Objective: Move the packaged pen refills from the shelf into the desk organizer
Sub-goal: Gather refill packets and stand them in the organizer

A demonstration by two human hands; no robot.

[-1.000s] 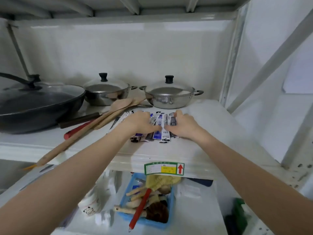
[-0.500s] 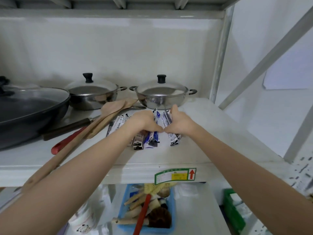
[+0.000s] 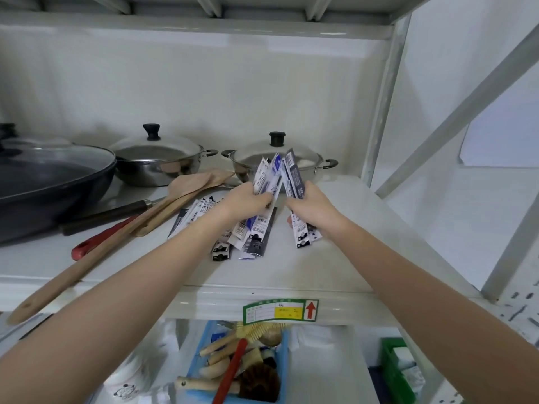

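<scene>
On white shelf point(image 3: 335, 266): hands grip flat glossy refill packets point(image 3: 269, 177).

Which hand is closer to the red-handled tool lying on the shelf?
Left. The left hand is just right of the red-handled tool; the right hand sits farther right, beyond it.

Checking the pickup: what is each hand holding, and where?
Left hand and right hand each grip a bunch of pen refill packets around mid-length.
</scene>
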